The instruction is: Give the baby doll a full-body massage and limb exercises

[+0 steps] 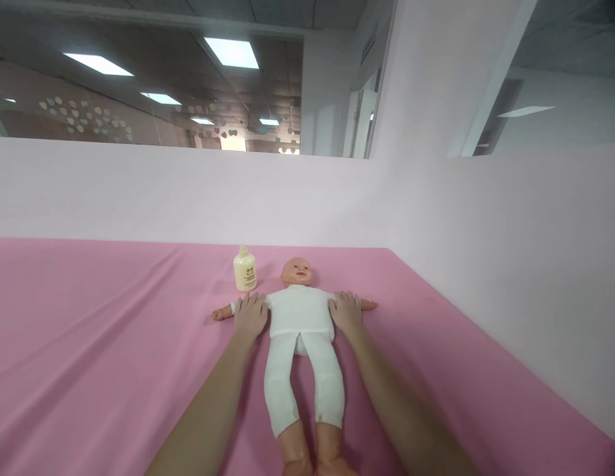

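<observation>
A baby doll (301,311) in a white top and white trousers lies on its back, head away from me, arms stretched out to both sides. My left hand (251,313) is closed over the doll's arm on the left, fingers across the white sleeve. The doll's small hand pokes out beyond it. On the right, my right hand (346,311) closes over the other arm close to the shoulder, with that doll hand showing past my fingers. Both my thumbs are mostly hidden. Just beyond my left hand stands a pale yellow bottle (245,271) with dark print.
A pink sheet (114,344) with some creases covers the surface under the doll. White walls (188,195) rise behind it and along the right side. Windows (178,86) above show a room with ceiling lights.
</observation>
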{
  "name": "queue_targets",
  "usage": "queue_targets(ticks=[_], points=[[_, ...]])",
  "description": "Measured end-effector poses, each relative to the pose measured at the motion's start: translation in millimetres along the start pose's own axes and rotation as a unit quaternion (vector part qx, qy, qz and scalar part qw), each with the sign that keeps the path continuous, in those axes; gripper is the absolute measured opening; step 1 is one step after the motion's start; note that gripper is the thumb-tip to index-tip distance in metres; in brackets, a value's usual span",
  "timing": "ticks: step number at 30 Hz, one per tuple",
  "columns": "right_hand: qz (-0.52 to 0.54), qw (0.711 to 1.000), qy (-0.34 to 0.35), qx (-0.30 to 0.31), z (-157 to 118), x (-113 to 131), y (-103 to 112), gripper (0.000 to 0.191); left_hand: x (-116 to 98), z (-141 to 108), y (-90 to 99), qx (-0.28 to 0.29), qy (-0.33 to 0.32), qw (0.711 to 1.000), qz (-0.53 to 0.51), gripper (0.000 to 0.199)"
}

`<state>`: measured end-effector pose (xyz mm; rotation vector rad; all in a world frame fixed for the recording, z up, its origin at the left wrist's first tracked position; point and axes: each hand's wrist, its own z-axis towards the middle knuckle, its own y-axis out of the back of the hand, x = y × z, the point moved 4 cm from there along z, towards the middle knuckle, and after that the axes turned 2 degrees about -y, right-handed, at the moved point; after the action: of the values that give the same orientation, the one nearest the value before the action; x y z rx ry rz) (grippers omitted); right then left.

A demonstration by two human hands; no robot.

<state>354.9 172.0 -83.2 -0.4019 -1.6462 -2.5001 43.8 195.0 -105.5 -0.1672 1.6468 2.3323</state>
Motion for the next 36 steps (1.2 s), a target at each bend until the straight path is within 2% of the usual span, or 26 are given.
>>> queue_targets(ticks=[2, 4, 8, 10, 12, 15, 19, 23, 27, 29, 31, 33, 34, 36], points=[[0.017, 1.000, 0.005, 0.000, 0, 4, 2, 0.043, 3, 0, 4.5, -0.003, 0.020, 1.000, -0.008, 0.049], [0.075, 0.995, 0.067, 0.023, -2, 20, 2, 0.047, -3, 0, 5.9, 0.003, 0.020, 0.999, -0.036, 0.049], [0.187, 0.945, 0.247, 0.107, -18, 63, 7, 0.054, -42, -8, -2.0, 0.070, -0.084, 0.982, -0.151, 0.055], [0.188, 0.925, 0.305, 0.130, -28, 79, 12, 0.054, -61, -15, -3.9, 0.083, -0.125, 0.972, -0.183, 0.063], [0.179, 0.916, 0.331, 0.140, -33, 87, 16, 0.054, -74, -21, -2.8, 0.092, -0.169, 0.962, -0.193, 0.066], [0.167, 0.927, 0.304, 0.142, -29, 88, 11, 0.055, -80, -24, 1.2, 0.111, -0.206, 0.952, -0.198, 0.064], [0.164, 0.960, 0.193, 0.116, -15, 75, -6, 0.053, -74, -19, 1.1, 0.112, -0.206, 0.948, -0.214, 0.061], [0.146, 0.980, 0.107, 0.084, -4, 50, -14, 0.053, -51, -7, -6.1, 0.070, -0.137, 0.971, -0.185, 0.055], [0.089, 0.992, 0.050, 0.079, 3, 18, -8, 0.052, -23, 0, -9.9, 0.027, -0.064, 0.991, -0.113, 0.055], [0.084, 0.992, 0.044, 0.087, 3, 13, -2, 0.053, -16, 0, -10.7, 0.014, -0.048, 0.994, -0.094, 0.053], [0.088, 0.989, 0.054, 0.104, -2, 22, 6, 0.054, -14, -1, -11.8, 0.005, -0.041, 0.996, -0.082, 0.053], [0.101, 0.981, 0.086, 0.139, -17, 43, 17, 0.056, -16, -3, -13.4, -0.001, -0.040, 0.996, -0.074, 0.053], [0.120, 0.969, 0.116, 0.182, -29, 57, 23, 0.060, -17, -4, -14.2, -0.004, -0.042, 0.997, -0.068, 0.053], [0.151, 0.935, 0.215, 0.239, -61, 88, 39, 0.054, -19, -5, -15.0, -0.010, -0.049, 0.997, -0.054, 0.053]])
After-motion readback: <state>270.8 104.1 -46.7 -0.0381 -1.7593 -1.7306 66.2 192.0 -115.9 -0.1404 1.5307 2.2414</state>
